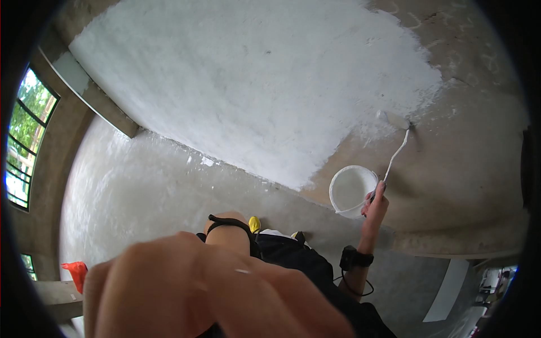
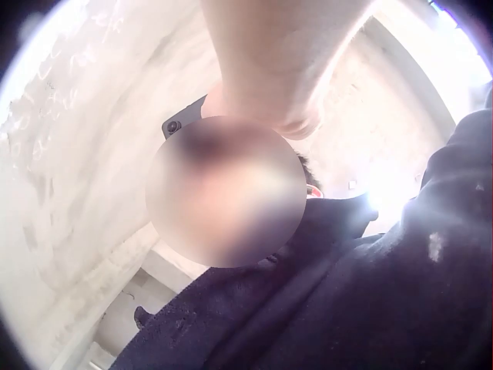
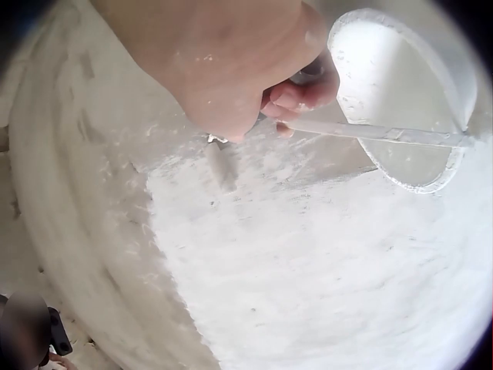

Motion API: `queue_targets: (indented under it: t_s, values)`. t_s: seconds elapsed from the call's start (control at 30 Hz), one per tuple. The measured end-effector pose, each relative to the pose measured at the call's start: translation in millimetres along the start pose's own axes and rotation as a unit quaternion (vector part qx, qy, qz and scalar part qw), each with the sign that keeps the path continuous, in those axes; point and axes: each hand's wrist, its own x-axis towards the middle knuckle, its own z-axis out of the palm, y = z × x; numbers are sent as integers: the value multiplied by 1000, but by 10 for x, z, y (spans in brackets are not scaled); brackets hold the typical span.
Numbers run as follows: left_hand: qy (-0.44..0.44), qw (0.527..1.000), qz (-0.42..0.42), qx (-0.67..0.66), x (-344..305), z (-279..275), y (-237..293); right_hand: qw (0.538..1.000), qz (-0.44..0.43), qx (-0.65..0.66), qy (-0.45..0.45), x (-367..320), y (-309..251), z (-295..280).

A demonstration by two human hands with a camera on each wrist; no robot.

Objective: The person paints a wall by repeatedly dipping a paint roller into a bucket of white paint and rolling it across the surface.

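In the head view my right hand (image 1: 376, 205) grips the handle of a paint roller (image 1: 397, 151) and the bail of a white bucket (image 1: 338, 186). The roller's pale sleeve overlaps the ragged edge of white paint on the wall. From the right wrist, the bucket (image 3: 454, 65) hangs beside my fingers, its white bail (image 3: 385, 132) running into their curl. Pale liquid shows inside. My left hand (image 1: 208, 287) looms large before the head camera, knuckles up, its fingertips hidden. The left wrist view shows a bare forearm (image 2: 269, 58) raised beside a blurred head.
White paint (image 1: 253, 84) covers much of the wall, with bare brown-grey wall to the right. Grey concrete floor (image 1: 135, 174) lies below, with white specks along the wall's foot. A window (image 1: 28, 135) is at the left, and an orange-red item (image 1: 75, 275) sits lower left.
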Motion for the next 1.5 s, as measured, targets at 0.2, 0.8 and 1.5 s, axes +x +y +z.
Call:
queue_targets:
  t_s: [0.2, 0.8, 1.5]
  values:
    - [-13, 999, -6, -35, -130, 61, 89, 1000, -7, 22, -10, -68, -101, 9]
    - [-18, 993, 30, -113, -114, 222, -118, 999, -29, 4, -15, 24, 1, -28]
    - [151, 985, -83, 8, -11, 335, -150, 1000, 22, -11, -20, 63, 186, 13]
